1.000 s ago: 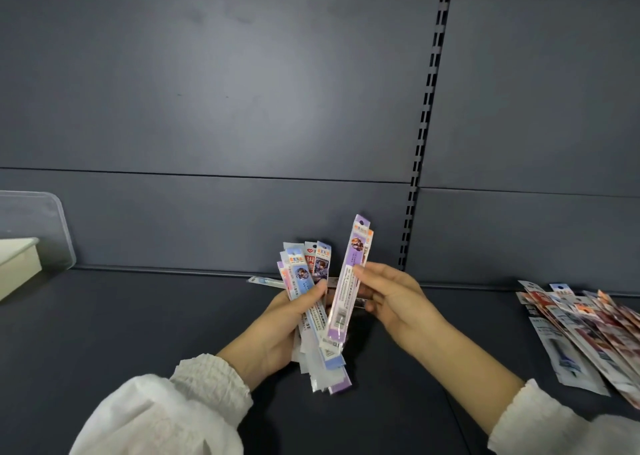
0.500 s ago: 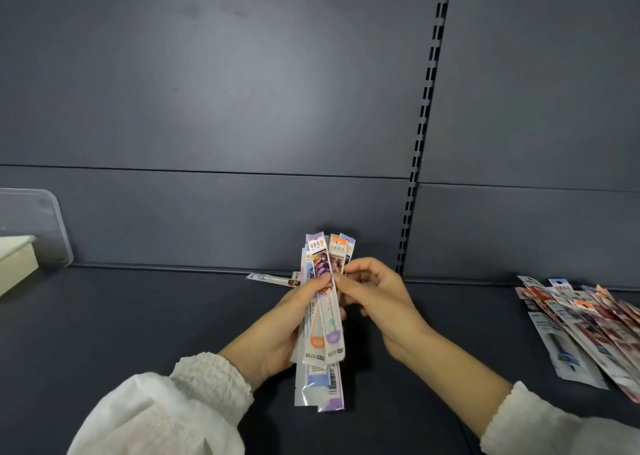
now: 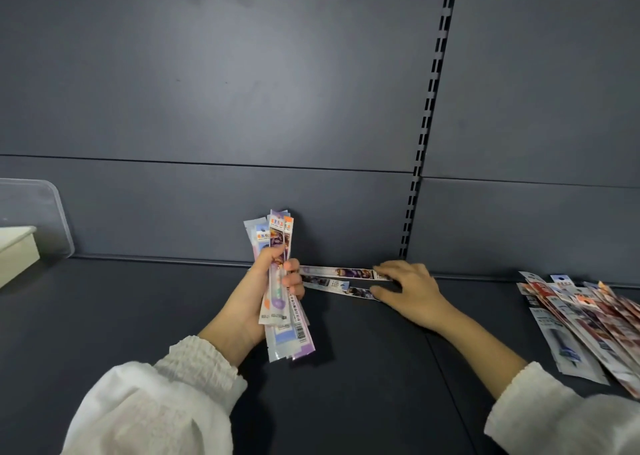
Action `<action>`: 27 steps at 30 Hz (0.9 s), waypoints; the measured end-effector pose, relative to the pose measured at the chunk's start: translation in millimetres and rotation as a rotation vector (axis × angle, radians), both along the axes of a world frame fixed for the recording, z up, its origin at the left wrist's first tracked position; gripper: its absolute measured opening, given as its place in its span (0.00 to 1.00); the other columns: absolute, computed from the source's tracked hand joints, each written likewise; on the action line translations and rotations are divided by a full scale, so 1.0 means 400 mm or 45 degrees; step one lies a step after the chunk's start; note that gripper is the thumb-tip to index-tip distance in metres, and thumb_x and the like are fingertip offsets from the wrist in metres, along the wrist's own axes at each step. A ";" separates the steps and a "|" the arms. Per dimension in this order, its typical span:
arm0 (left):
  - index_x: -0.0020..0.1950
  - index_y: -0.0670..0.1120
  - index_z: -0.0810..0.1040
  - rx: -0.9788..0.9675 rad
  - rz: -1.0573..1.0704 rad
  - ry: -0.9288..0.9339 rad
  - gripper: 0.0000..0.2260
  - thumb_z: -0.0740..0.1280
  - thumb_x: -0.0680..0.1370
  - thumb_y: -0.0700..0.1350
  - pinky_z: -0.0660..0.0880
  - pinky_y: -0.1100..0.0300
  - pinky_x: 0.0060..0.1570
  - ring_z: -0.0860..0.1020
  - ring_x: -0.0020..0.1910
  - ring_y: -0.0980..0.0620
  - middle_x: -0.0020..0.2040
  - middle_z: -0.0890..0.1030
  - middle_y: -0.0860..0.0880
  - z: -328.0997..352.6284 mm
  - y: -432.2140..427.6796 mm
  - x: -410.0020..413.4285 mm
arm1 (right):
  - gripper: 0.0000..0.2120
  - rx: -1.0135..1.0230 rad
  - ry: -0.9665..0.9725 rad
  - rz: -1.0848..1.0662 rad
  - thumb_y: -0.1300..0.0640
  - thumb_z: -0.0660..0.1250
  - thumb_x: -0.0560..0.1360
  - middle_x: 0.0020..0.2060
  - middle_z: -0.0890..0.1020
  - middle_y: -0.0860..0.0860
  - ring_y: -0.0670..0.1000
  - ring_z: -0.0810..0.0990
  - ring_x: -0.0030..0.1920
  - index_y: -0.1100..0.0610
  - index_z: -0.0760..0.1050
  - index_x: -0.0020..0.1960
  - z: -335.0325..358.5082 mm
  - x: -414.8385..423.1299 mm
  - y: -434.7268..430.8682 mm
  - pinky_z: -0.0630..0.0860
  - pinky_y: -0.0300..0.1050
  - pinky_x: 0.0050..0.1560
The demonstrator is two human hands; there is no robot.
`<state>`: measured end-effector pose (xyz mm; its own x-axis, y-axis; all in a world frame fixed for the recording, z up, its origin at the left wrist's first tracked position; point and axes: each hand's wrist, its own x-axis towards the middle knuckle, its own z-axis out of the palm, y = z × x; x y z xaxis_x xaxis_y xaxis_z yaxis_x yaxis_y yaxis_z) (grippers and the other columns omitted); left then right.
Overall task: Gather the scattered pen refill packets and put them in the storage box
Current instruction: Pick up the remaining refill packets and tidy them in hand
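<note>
My left hand [image 3: 263, 291] grips a slick upright bundle of packets [image 3: 277, 232] around its middle. My right hand [image 3: 412, 288], fingers nearly straight, touches two loose packets [image 3: 336, 278] on the shelf [image 3: 138, 316]. They look light and floppy and lie flat, so I'd pinch their ends.

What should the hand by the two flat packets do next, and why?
Probably the right hand should pinch the two flat packets and lift them into the bundle the left hand grips. Its fingers touch their ends, and they lie loose on the shelf.
</note>
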<state>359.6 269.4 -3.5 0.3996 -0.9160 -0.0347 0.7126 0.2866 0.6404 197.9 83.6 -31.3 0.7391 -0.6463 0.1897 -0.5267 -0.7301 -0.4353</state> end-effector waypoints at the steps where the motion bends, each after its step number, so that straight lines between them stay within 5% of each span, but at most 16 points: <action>1: 0.42 0.49 0.67 -0.002 0.011 0.003 0.07 0.65 0.72 0.48 0.67 0.68 0.21 0.67 0.19 0.59 0.25 0.69 0.53 -0.003 -0.002 0.009 | 0.23 -0.011 0.064 0.014 0.43 0.62 0.78 0.71 0.68 0.42 0.51 0.59 0.72 0.45 0.67 0.72 -0.001 0.004 0.007 0.57 0.51 0.68; 7: 0.38 0.48 0.68 -0.137 0.063 0.042 0.14 0.74 0.64 0.45 0.68 0.66 0.20 0.67 0.19 0.58 0.26 0.69 0.53 -0.006 0.010 0.038 | 0.15 0.015 0.060 0.114 0.49 0.63 0.78 0.70 0.69 0.41 0.48 0.59 0.72 0.43 0.75 0.64 0.012 0.003 0.020 0.54 0.54 0.69; 15: 0.38 0.47 0.67 -0.080 0.209 0.101 0.06 0.60 0.75 0.45 0.68 0.67 0.23 0.67 0.20 0.57 0.26 0.70 0.52 -0.016 0.015 0.054 | 0.22 -0.082 0.047 0.368 0.57 0.62 0.77 0.69 0.67 0.40 0.45 0.56 0.70 0.37 0.71 0.67 0.018 0.011 0.070 0.50 0.47 0.65; 20: 0.41 0.48 0.69 -0.093 0.199 0.081 0.03 0.63 0.70 0.44 0.70 0.66 0.25 0.68 0.20 0.57 0.27 0.71 0.51 -0.021 0.017 0.053 | 0.06 0.062 -0.065 0.331 0.51 0.73 0.72 0.58 0.74 0.39 0.45 0.65 0.64 0.39 0.81 0.44 0.027 -0.002 0.041 0.60 0.53 0.69; 22: 0.41 0.48 0.69 -0.096 0.193 0.067 0.04 0.63 0.69 0.44 0.70 0.66 0.24 0.68 0.20 0.57 0.27 0.71 0.51 -0.022 0.016 0.050 | 0.06 0.117 -0.106 0.302 0.51 0.76 0.68 0.54 0.76 0.40 0.45 0.70 0.60 0.46 0.79 0.36 0.038 -0.018 0.026 0.65 0.48 0.66; 25: 0.42 0.48 0.69 -0.078 0.197 0.055 0.05 0.64 0.69 0.44 0.70 0.66 0.25 0.68 0.20 0.56 0.27 0.71 0.51 -0.022 0.013 0.045 | 0.09 0.156 -0.209 0.253 0.50 0.76 0.68 0.48 0.78 0.47 0.48 0.77 0.54 0.50 0.75 0.38 0.044 -0.031 0.014 0.72 0.43 0.55; 27: 0.43 0.48 0.69 -0.074 0.202 0.053 0.04 0.63 0.70 0.45 0.70 0.65 0.25 0.68 0.21 0.56 0.27 0.71 0.51 -0.023 0.013 0.045 | 0.07 0.135 -0.153 0.265 0.49 0.73 0.70 0.50 0.77 0.45 0.48 0.75 0.56 0.46 0.77 0.44 0.042 -0.031 0.013 0.71 0.43 0.57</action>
<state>377.4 274.5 -12.8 0.5389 -0.8424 -0.0032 0.6808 0.4333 0.5905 185.4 88.7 -14.4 0.8344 -0.5039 0.2232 -0.3101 -0.7641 -0.5657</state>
